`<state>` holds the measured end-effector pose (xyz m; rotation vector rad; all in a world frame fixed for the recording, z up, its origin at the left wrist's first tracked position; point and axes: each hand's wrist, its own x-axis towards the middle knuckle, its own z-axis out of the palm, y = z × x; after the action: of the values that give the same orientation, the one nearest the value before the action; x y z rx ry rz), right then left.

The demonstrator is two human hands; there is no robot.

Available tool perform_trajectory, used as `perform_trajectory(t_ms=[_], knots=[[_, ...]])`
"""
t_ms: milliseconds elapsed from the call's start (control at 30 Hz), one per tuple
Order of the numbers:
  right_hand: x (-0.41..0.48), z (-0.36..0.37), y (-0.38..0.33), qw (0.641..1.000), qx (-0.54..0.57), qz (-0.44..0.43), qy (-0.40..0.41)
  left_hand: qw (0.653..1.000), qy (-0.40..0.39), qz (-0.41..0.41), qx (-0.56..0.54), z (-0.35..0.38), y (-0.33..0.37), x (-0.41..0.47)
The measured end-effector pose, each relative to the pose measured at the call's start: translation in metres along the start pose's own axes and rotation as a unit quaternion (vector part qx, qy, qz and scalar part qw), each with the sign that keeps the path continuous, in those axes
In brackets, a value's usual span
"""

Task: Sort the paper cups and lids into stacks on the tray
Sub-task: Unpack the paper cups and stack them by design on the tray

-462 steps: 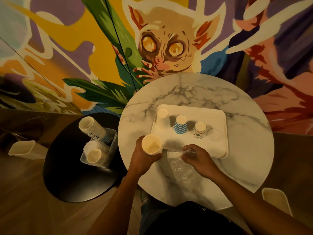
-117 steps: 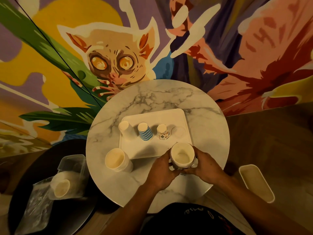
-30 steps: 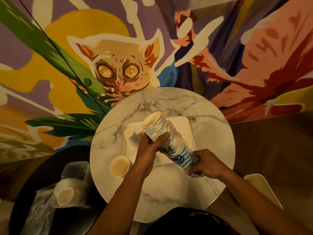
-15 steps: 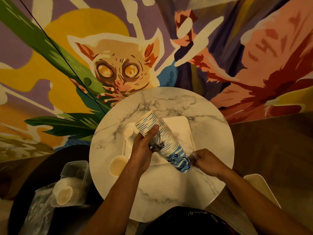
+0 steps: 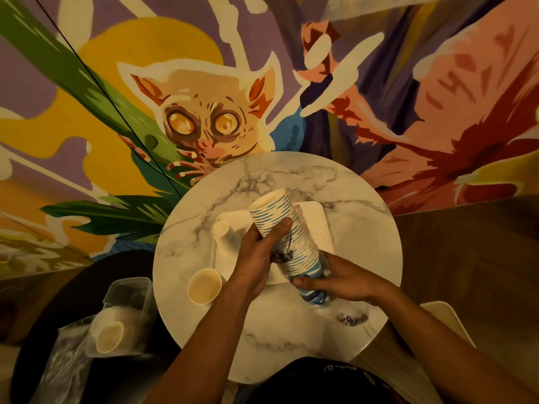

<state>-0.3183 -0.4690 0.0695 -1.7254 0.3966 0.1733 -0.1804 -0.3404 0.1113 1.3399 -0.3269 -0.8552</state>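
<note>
- My left grip (image 5: 259,252) is curled round the upper half of the striped cup stack (image 5: 277,223), thumb across the stripes. My right grip (image 5: 344,279) is closed round its lower end. The stack hangs tilted above the tray (image 5: 320,220), touching neither it nor the worktop (image 5: 291,176).
- The cups are only nested. If I pull the two ends unevenly, the stack could break in the middle and spill cups across the tray.
- There seems to be a clear wrapper (image 5: 324,266) about the lower end, though I cannot tell how far up it runs. Slick film under my right grip could let the bottom slide out.
- The far end sticks out well past my left grip — swung down carelessly, it could knock the white cup (image 5: 223,233) standing on the tray's left side.
- The plain cup (image 5: 204,287) sits near the worktop's left edge, just beside my left wrist — a shift of that arm could nudge it off.
- Set down at this tilt, a stack this tall would likely topple.
</note>
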Motion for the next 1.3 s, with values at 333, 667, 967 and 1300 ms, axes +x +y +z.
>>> perform_trajectory(t_ms=[333,667,967,1300], knots=[[-0.003,-0.011,0.024,0.998,0.015,0.013,0.061,1.000,-0.004,0.020,-0.019,-0.009,0.004,0.000],[-0.002,-0.011,0.030,0.996,-0.057,0.049,0.045,0.997,0.004,0.047,-0.059,-0.009,0.004,0.002],[-0.009,-0.008,0.031,0.994,0.074,0.038,0.077,0.997,0.009,0.032,-0.075,-0.015,0.011,0.001],[-0.015,-0.001,0.007,0.997,0.052,0.051,-0.010,0.999,-0.031,0.023,-0.037,-0.012,0.001,-0.007]])
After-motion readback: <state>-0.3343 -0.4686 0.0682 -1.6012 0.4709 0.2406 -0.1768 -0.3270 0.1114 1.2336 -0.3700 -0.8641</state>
